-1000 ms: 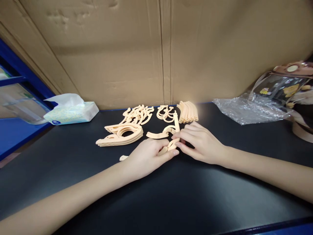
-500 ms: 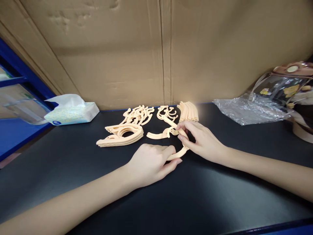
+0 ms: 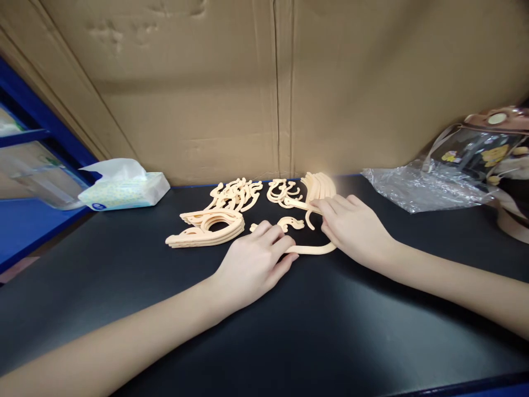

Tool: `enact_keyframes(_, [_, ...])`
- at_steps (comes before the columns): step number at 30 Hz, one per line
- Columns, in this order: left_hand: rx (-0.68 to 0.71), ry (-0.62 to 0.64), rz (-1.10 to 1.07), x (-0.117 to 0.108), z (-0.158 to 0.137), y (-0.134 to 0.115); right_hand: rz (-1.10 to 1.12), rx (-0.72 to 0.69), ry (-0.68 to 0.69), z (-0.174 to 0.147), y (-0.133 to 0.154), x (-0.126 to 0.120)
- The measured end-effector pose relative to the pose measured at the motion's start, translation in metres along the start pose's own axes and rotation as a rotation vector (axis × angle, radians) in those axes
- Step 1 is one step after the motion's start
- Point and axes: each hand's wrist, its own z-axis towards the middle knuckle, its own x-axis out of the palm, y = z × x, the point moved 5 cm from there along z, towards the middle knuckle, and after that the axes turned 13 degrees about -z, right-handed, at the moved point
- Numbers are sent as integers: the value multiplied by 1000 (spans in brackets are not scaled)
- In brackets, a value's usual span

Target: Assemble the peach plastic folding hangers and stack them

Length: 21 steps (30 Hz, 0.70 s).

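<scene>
My left hand (image 3: 258,262) is closed around one end of a curved beige plastic bar (image 3: 312,250), which looks like part of a folding clothes hanger. At the bar's other end, my right hand (image 3: 356,225) grips the same piece, its joint hidden under the fingers. A straighter arm (image 3: 298,204) sticks out leftward from the right hand, and a thin curved tip (image 3: 309,221) shows below it. Just beyond my left fingers, a loose beige hanger piece (image 3: 291,223) lies on the black table, partly covered by that hand.
Stacked folded hangers (image 3: 206,237) lie at left, with a heap of beige hooks (image 3: 237,193) behind. Farther right are a few more hooks (image 3: 281,190) and a stack of curved arms (image 3: 319,184). A tissue box (image 3: 124,192), plastic bag (image 3: 417,187) and clear bottle (image 3: 471,149) flank them.
My right hand has shifted right and a little farther away, swinging the hanger's arms wider apart. My left hand has moved slightly forward, now covering part of the loose piece.
</scene>
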Motion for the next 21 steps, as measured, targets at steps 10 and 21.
enact_keyframes(10, [-125,38,-118,5,0,9,-41,-52,153,-3,-2,6])
enact_keyframes(21, [-177,61,-86,5,1,10,-187,-134,134,-5,1,6])
